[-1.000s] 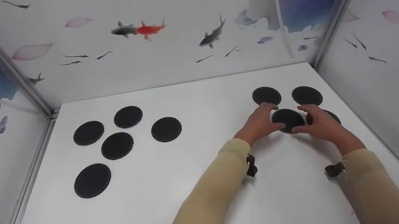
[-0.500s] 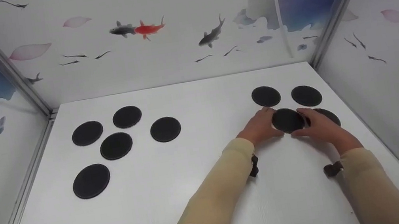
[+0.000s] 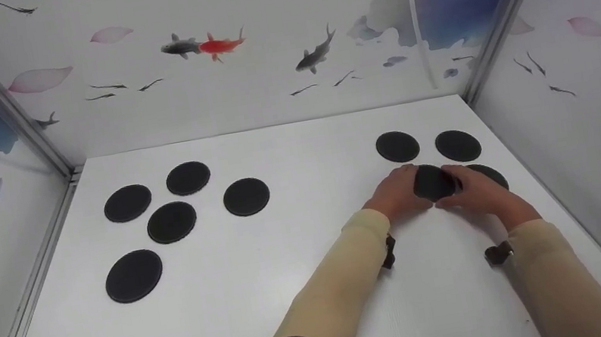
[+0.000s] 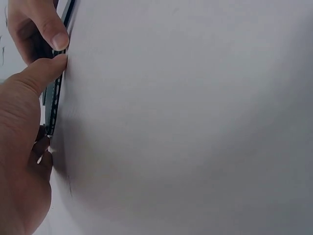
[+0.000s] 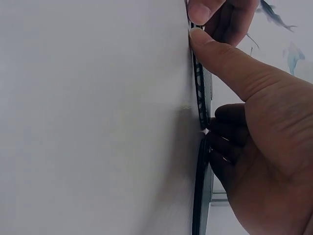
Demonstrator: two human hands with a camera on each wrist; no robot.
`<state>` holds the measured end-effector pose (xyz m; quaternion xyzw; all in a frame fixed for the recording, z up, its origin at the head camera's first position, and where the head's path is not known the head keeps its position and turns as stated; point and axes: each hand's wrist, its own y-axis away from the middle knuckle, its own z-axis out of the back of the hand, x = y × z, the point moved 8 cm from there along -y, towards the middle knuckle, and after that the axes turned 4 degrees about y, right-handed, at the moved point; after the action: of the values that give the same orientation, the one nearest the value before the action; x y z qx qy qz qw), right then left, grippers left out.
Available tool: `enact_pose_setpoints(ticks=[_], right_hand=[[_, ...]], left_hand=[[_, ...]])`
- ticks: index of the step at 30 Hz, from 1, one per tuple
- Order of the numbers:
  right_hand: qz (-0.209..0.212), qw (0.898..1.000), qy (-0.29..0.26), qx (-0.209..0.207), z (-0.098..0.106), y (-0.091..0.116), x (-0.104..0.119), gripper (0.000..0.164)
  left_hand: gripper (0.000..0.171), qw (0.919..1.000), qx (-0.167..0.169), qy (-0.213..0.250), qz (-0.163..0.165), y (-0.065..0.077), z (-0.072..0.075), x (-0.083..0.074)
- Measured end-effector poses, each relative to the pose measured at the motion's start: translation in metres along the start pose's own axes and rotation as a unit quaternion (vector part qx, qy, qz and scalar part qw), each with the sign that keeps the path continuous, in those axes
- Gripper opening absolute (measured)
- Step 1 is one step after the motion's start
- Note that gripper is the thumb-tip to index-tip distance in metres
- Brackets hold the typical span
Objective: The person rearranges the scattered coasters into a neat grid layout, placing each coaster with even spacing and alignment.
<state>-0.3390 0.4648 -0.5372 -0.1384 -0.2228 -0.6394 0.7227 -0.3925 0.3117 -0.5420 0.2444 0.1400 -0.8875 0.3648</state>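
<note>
A flat black disc lies between my two hands at the right side of the white table. My left hand grips its left edge, with the thumb at the near rim. On the opposite edge my right hand holds it, fingers behind and thumb in front. The two thumbs nearly meet at the disc's rim in the left wrist view. From the right wrist, another black disc shows beside the right fingers; my right hand partly covers it in the head view.
Behind the hands lie two more black discs, one at the left and one at the right. Several black discs are spread over the left of the table. Printed panels wall the back and sides.
My left hand has moved right and closed in on the disc's left edge. My right hand keeps its place at the right edge. The other discs have not moved on the table.
</note>
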Motion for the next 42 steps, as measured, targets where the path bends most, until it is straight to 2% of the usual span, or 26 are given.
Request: enact_pose_setpoints(ticks=[7,9,17,22,27,35,42], right_hand=[[-0.005,1.000,0.005,0.004,-0.002,0.000,0.000,0.089],[-0.001,1.000,0.009,0.000,-0.001,-0.001,0.000,0.087],[0.006,1.000,-0.002,-0.013,-0.001,-0.003,0.000,0.081],[0.008,1.000,-0.005,-0.020,-0.001,-0.002,-0.001,0.079],[0.007,0.999,-0.019,-0.027,0.001,0.000,0.001,0.082],[0.009,0.998,-0.046,-0.040,0.004,-0.001,0.012,0.096],[0.016,0.998,-0.044,-0.049,0.000,-0.004,0.020,0.096]], left_hand=[[0.055,0.9997,-0.011,0.021,0.010,0.004,0.002,0.003],[0.051,0.9996,-0.015,0.025,0.005,0.005,0.004,0.001],[0.056,0.9989,-0.020,0.040,0.017,0.003,0.003,0.006],[0.065,0.9979,-0.024,0.052,0.030,0.002,0.003,0.011],[0.073,0.9976,-0.020,0.061,0.024,0.003,0.006,0.012],[0.083,0.9974,-0.019,0.068,0.018,0.009,0.019,0.018],[0.081,0.9971,-0.022,0.073,0.005,0.016,0.028,0.024]])
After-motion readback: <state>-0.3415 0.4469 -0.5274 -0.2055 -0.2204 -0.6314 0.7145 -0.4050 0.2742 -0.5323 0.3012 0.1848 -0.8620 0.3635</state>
